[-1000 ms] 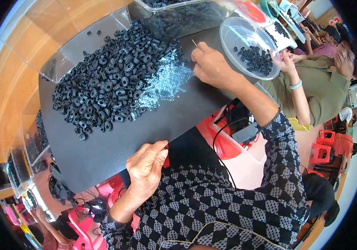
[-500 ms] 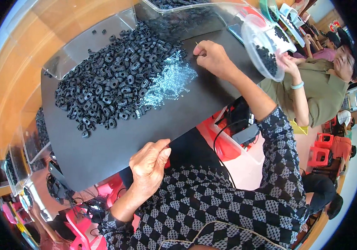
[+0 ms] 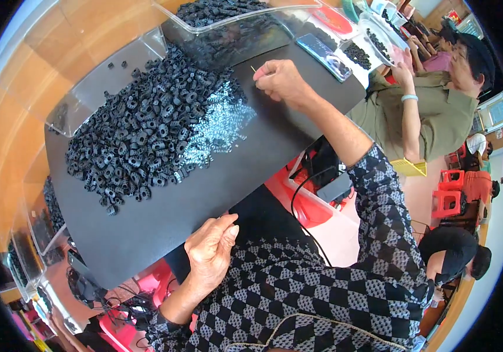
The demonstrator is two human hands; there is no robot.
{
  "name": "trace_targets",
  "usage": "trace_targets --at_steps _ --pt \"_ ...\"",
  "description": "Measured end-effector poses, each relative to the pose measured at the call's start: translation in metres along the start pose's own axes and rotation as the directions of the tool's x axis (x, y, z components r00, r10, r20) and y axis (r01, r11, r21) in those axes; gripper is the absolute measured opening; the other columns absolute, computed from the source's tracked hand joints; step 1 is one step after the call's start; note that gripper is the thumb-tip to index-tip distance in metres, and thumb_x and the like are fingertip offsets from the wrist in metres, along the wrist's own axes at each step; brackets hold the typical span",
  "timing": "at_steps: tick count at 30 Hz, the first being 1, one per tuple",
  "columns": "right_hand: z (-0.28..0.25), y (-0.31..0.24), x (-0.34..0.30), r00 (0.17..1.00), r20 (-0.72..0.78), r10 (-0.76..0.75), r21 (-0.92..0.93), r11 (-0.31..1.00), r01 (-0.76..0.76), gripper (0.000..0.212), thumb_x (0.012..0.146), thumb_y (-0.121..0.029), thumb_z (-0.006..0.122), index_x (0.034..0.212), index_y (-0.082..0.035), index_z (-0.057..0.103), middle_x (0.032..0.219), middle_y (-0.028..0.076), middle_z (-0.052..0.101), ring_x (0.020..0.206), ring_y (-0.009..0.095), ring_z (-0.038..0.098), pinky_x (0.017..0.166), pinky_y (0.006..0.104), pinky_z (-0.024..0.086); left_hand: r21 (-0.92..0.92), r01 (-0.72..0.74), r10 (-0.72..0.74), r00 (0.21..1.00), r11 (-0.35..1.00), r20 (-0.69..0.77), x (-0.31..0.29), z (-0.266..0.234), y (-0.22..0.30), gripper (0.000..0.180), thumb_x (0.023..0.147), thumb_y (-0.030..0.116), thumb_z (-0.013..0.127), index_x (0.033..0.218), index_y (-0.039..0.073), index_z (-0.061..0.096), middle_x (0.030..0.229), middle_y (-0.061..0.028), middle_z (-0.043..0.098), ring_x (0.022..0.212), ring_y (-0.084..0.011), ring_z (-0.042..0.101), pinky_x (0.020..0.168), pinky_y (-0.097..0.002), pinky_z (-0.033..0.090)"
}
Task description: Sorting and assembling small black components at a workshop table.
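Note:
Over the far right of the dark work surface (image 3: 140, 234), my right hand (image 3: 283, 82) is closed, its thumb and fingertips pinching a thin pin (image 3: 253, 68) whose tip sticks out. My left hand (image 3: 210, 249) is at the near edge, its fingers curled and thumb pressed in. Whatever it may hold is hidden. Beyond and between my hands lies a heap of small black plastic parts (image 3: 134, 135). Small silvery coil springs (image 3: 216, 129) are spread against the heap's right side. Neither hand touches the heap or the springs.
Clear plastic bins (image 3: 234, 50) holding black parts stand behind the surface. A phone (image 3: 324, 56) lies at its far right corner. To the right, a co-worker's hand (image 3: 404, 73) is at a clear round tray (image 3: 377, 40). A black cable (image 3: 295, 202) hangs below the near edge.
The view has shifted slightly. The co-worker's round tray has moved away from the corner toward the upper right, uncovering the phone. My right hand still pinches the pin; my left stays curled.

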State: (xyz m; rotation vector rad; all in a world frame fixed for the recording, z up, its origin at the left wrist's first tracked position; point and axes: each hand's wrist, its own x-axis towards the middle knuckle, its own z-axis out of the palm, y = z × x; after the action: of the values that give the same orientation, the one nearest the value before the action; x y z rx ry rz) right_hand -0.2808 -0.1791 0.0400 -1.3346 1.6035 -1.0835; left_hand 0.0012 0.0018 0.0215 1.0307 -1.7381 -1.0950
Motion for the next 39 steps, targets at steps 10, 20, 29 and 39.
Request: trace_targets --at_steps 10,20,29,39 --pt "0.008 -0.011 -0.014 0.89 0.141 -0.434 -0.534 0.723 0.437 0.023 0.076 -0.012 0.062 0.095 0.0 0.064 0.089 0.014 0.066 0.077 0.024 0.063 0.072 0.0322 0.049 0.066 -0.114 0.113 0.993 0.991 0.015 0.004 -0.002 -0.002 0.016 0.078 -0.002 0.065 0.093 -0.003 0.063 0.068 -0.0119 0.057 0.055 -0.0224 0.055 0.051 -0.0297 0.044" --pt "0.022 -0.015 -0.033 0.732 0.122 -0.67 -0.655 0.5 0.567 0.018 0.079 -0.004 0.06 0.097 -0.003 0.064 0.085 0.011 0.063 0.075 0.023 0.06 0.068 0.03 0.047 0.231 -0.071 0.113 0.978 0.97 -0.173 0.014 -0.035 0.004 0.018 0.078 0.002 0.066 0.096 -0.001 0.063 0.068 -0.0099 0.057 0.056 -0.0205 0.057 0.052 -0.0288 0.045" --pt "0.065 -0.042 -0.078 0.682 0.167 -0.712 -0.373 0.595 0.712 0.013 0.072 0.0 0.066 0.085 -0.003 0.066 0.074 0.009 0.06 0.071 0.025 0.058 0.062 0.0329 0.047 0.477 0.012 0.172 0.925 0.879 -0.34 0.032 -0.064 -0.01 0.022 0.076 -0.003 0.067 0.097 0.0 0.065 0.07 -0.0051 0.057 0.06 -0.0123 0.054 0.057 -0.0239 0.044" --pt "0.1 -0.051 -0.092 0.567 0.278 -0.775 -0.241 0.515 0.822 0.017 0.07 0.003 0.067 0.087 -0.002 0.066 0.079 0.009 0.062 0.07 0.022 0.057 0.061 0.0303 0.046 0.592 0.068 0.207 0.9 0.803 -0.384 0.034 -0.071 -0.015 0.026 0.068 0.0 0.069 0.093 0.005 0.065 0.064 -0.0079 0.051 0.056 -0.0238 0.054 0.051 -0.0338 0.044"
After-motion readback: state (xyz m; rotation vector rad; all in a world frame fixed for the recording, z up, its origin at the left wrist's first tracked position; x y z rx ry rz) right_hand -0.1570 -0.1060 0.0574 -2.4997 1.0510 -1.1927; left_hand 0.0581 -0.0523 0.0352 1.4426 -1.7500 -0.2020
